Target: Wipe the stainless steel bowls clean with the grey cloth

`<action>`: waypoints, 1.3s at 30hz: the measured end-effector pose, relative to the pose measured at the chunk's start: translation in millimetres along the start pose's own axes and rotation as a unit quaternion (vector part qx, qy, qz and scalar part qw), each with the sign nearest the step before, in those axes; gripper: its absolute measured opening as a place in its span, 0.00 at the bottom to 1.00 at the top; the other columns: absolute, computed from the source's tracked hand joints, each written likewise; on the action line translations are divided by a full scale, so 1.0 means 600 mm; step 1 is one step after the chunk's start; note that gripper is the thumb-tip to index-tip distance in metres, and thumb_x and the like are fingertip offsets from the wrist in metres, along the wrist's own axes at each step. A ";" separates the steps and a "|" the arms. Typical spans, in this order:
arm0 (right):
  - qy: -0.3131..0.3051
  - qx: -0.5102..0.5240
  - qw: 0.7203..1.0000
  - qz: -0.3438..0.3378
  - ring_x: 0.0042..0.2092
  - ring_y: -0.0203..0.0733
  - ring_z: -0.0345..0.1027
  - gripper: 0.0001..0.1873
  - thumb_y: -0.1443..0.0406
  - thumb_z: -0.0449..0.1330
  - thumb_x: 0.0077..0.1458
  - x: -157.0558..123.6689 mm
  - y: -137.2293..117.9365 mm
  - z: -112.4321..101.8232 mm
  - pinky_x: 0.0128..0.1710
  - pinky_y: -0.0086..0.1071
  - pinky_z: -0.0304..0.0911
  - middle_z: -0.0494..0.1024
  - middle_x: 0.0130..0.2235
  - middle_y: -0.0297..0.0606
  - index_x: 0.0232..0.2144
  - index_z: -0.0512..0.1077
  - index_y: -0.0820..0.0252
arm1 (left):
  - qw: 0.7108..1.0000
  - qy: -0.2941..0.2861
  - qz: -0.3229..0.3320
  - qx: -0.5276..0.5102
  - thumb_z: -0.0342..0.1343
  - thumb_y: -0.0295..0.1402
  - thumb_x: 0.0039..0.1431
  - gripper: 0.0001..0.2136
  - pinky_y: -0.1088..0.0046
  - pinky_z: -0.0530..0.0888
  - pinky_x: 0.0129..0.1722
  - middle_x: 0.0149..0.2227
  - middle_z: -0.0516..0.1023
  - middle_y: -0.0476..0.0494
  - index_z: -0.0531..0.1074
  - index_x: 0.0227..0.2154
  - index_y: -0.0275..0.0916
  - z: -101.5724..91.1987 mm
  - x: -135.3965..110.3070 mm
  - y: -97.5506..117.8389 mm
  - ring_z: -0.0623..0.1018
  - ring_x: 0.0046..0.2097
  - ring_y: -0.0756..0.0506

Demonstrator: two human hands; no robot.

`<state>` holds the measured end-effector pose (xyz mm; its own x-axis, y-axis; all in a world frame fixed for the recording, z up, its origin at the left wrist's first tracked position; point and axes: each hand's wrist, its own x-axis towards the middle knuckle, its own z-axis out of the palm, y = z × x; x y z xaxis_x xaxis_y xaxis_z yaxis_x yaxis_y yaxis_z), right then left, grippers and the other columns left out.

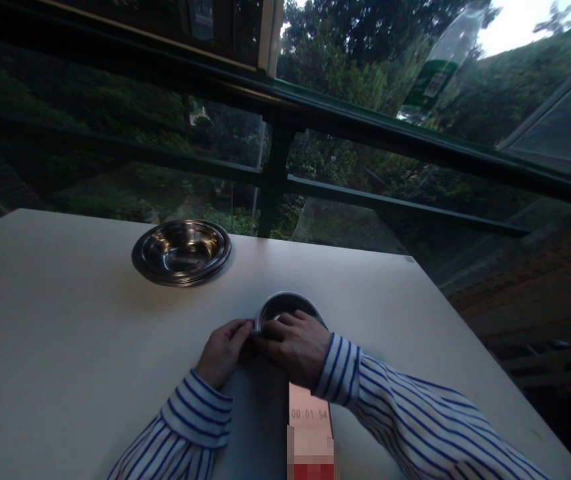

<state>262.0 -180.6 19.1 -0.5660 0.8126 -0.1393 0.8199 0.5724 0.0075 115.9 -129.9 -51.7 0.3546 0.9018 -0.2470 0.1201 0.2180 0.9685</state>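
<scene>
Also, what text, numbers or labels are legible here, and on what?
"00:01:54": lit phone screen, separators faint.
Lower part of that screen: pixelated, unreadable.
Green label on the plastic bottle: printed, too blurred to read.
Stacked metal bowls and small metal bowl: no text visible.

Your right hand [298, 343] can pass to the white table's [390, 313] far right corner, your left hand [221, 352] to its left edge. Stacked metal bowls [182, 253] block the far edge left of middle; a phone [309, 400] lies near your right hand.
</scene>
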 end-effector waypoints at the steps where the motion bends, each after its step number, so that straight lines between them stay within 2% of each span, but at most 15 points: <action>1: 0.003 0.000 1.000 -0.003 0.39 0.41 0.59 0.14 0.63 0.47 0.56 0.001 -0.001 -0.002 0.32 0.34 0.52 0.69 0.39 0.41 0.45 0.63 0.58 | 1.000 -0.005 -0.006 -0.003 0.52 0.39 0.42 0.11 0.72 0.70 0.29 0.23 0.75 0.49 0.72 0.23 0.36 -0.001 0.001 0.000 0.73 0.29 0.47; 6: -0.024 0.000 1.000 0.001 0.38 0.41 0.59 0.13 0.63 0.49 0.55 0.001 -0.004 -0.002 0.32 0.34 0.52 0.69 0.39 0.40 0.43 0.64 0.56 | 0.997 -0.031 -0.057 -0.051 0.52 0.40 0.42 0.11 0.76 0.66 0.21 0.15 0.67 0.55 0.67 0.19 0.37 0.001 0.002 -0.005 0.68 0.20 0.51; 9: -0.045 -0.008 0.999 0.021 0.38 0.42 0.59 0.12 0.63 0.50 0.54 -0.005 -0.001 -0.002 0.32 0.35 0.52 0.69 0.40 0.40 0.41 0.66 0.56 | 0.992 -0.050 -0.088 -0.079 0.52 0.41 0.43 0.11 0.75 0.67 0.21 0.16 0.69 0.54 0.66 0.21 0.37 0.003 0.001 -0.007 0.70 0.20 0.51; 12: -0.029 -0.012 0.999 0.029 0.38 0.42 0.59 0.14 0.64 0.51 0.53 -0.013 0.003 -0.005 0.33 0.35 0.53 0.69 0.41 0.41 0.43 0.65 0.57 | 0.989 -0.060 -0.103 -0.083 0.51 0.42 0.45 0.12 0.74 0.68 0.22 0.17 0.71 0.52 0.65 0.23 0.37 0.002 -0.001 -0.007 0.72 0.21 0.50; 19: -0.004 -0.001 1.000 0.027 0.37 0.41 0.60 0.13 0.64 0.48 0.55 -0.018 -0.008 -0.014 0.33 0.34 0.53 0.70 0.37 0.41 0.42 0.65 0.60 | 0.988 -0.070 -0.109 -0.084 0.50 0.42 0.46 0.11 0.74 0.68 0.22 0.16 0.70 0.54 0.63 0.24 0.38 0.002 -0.004 -0.005 0.72 0.20 0.50; 27: 0.021 -0.011 0.999 0.023 0.36 0.41 0.60 0.13 0.64 0.48 0.55 -0.001 -0.019 -0.003 0.31 0.35 0.52 0.69 0.35 0.41 0.41 0.64 0.63 | 0.986 -0.096 -0.093 -0.104 0.53 0.40 0.44 0.11 0.75 0.65 0.22 0.16 0.68 0.56 0.63 0.24 0.37 0.002 0.001 -0.015 0.69 0.20 0.52; 33: 0.015 -0.015 1.000 0.006 0.35 0.42 0.58 0.12 0.64 0.49 0.54 0.002 -0.026 0.004 0.29 0.35 0.52 0.69 0.36 0.42 0.39 0.65 0.63 | 0.994 -0.072 -0.048 -0.060 0.53 0.39 0.43 0.10 0.75 0.64 0.23 0.17 0.69 0.55 0.64 0.23 0.37 0.003 -0.001 -0.008 0.68 0.22 0.51; 39: 0.007 -0.018 1.000 -0.005 0.35 0.42 0.57 0.11 0.64 0.49 0.54 -0.017 -0.030 0.009 0.29 0.36 0.50 0.68 0.35 0.41 0.38 0.67 0.62 | 0.992 -0.059 -0.068 -0.089 0.52 0.38 0.43 0.08 0.75 0.66 0.21 0.14 0.68 0.56 0.63 0.22 0.38 0.008 -0.004 -0.007 0.69 0.18 0.51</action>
<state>253.6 -200.0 15.0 -0.5754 0.8082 -0.1255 0.8109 0.5837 0.0413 118.8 -134.7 -55.5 0.4533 0.8124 -0.3667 0.0113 0.4061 0.9137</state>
